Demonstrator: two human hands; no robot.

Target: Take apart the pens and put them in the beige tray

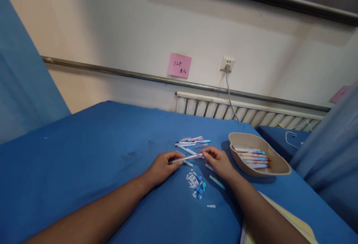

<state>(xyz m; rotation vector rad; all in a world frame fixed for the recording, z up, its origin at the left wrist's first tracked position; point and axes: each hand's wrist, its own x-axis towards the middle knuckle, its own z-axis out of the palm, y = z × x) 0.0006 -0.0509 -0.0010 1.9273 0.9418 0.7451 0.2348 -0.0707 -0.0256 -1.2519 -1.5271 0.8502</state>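
Between my two hands a slim pen (192, 157), whitish with a pink part, lies nearly level above the blue cloth. My left hand (165, 165) pinches its left end, and the fingers of my right hand (218, 159) are closed on its right end. Behind the hands several loose pen parts (188, 143) and thin refills lie in a loose bunch. A pile of small white pieces (192, 180) sits in front of the hands, with blue caps (199, 189) at its edge. Near my right wrist lies a light-blue pen barrel (217, 182).
A beige basin (275, 167) with several pens (253, 157) in it stands to the right. Yellowish sheets (296, 221) lie under my right forearm. The blue-covered table (92, 143) reaches back to a white radiator (200, 106). A plugged cable (229, 91) hangs from a wall socket.
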